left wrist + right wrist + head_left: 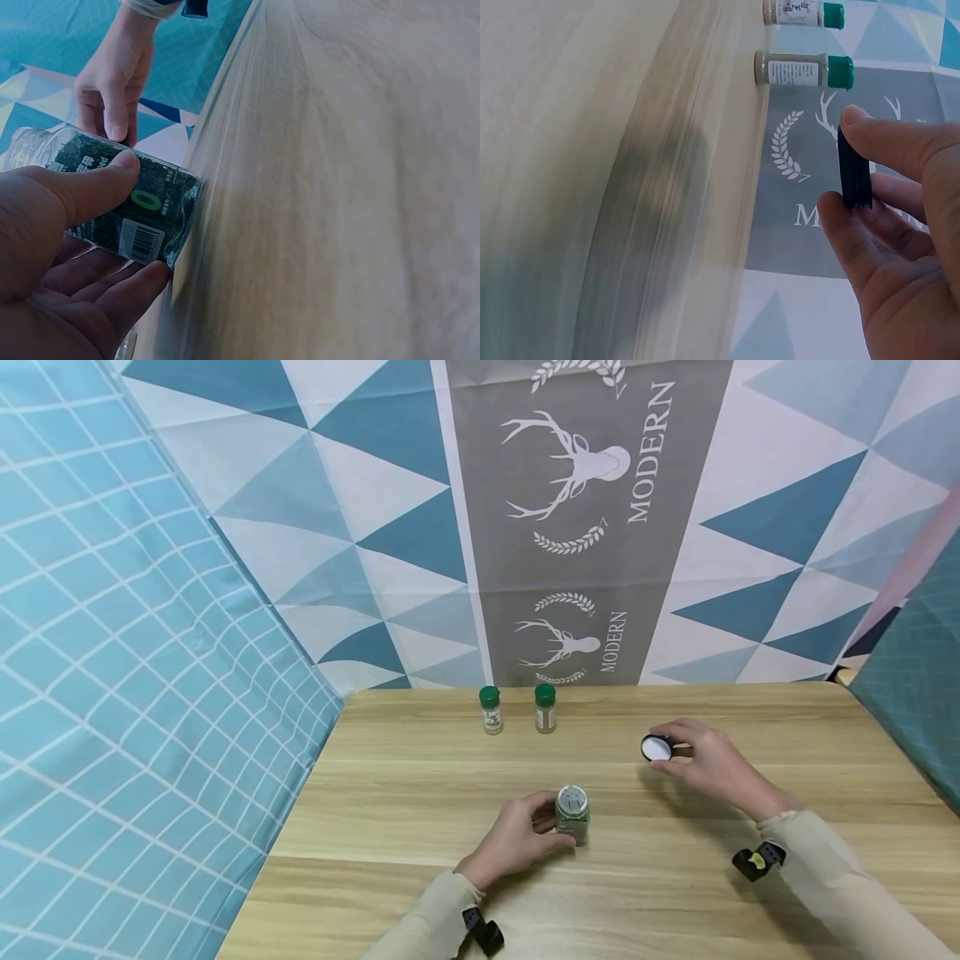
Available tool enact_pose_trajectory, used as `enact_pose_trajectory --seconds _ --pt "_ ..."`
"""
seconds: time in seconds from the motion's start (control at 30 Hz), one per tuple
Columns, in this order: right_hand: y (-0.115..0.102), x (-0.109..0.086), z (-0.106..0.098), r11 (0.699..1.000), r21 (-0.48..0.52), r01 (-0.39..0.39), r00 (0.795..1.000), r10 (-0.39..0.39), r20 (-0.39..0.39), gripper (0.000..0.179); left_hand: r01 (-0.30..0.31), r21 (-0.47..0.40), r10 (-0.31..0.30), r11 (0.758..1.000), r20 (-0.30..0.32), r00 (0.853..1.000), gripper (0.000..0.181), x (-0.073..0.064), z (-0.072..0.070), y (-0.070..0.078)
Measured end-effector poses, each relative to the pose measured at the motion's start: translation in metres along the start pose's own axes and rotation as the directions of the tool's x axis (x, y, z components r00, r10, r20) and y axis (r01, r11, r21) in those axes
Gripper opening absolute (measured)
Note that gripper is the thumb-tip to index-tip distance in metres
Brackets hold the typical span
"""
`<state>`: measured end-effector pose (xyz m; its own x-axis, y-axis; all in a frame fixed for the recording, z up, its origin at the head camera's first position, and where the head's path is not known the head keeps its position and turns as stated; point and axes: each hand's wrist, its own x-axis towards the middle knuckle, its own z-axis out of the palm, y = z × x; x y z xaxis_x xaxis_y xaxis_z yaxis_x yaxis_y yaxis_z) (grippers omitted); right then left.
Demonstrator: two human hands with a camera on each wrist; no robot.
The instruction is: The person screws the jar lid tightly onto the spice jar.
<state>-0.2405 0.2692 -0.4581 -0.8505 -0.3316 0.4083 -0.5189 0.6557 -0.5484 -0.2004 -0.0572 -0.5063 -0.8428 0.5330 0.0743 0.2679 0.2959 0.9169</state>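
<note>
**A:** Nearest the head camera, what do we have?

**B:** Two sleeved forearms over a wooden table (420,893). The left hand (517,837) wraps its fingers round a spice jar (572,814) standing upright near the table's front edge. The jar's perforated shaker top is bare. Off to the jar's right and a little farther back, the right hand (708,762) pinches a black cap (657,747), its white lining facing the camera.

**A:** So how far along is it?

**B:** By the look of it, the cap is off and well apart from the jar; it has not been set down. Behind the jar, at the table's far edge, stand two green-capped bottles (517,708), both closed and untouched.

**A:** Any writing?

**B:** The backdrop (577,527) behind the table reads "MODERN" beside a deer head, twice.

**A:** The left wrist view?

**B:** Thumb and fingers clamp the jar, which touches the table. Its dark green label shows a barcode and a green "0"; the rest is unreadable.

**A:** And the right wrist?

**B:** Thumb and fingertips grip the cap edge-on, clear of the table. The two bottles' labels are too small to read.
</note>
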Motion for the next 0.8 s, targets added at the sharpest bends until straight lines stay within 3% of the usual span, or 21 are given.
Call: enact_pose_trajectory --seconds 0.43,0.67,0.8 --pt "-0.004 -0.002 0.006 0.999 -0.026 0.024 0.999 -0.024 -0.021 0.042 -0.002 0.016 0.002 1.000 -0.006 1.000 0.058 0.001 0.001 -0.003" --pt "-0.010 -0.001 0.008 0.999 -0.012 0.050 0.998 -0.051 -0.034 0.043 -0.032 0.020 0.032 0.999 -0.011 0.999 0.057 0.003 0.000 -0.001" --pt "-0.014 -0.001 0.011 0.996 -0.018 0.085 0.996 -0.085 -0.040 0.044 -0.006 0.009 0.006 1.000 0.001 1.000 0.058 0.001 0.000 0.000"
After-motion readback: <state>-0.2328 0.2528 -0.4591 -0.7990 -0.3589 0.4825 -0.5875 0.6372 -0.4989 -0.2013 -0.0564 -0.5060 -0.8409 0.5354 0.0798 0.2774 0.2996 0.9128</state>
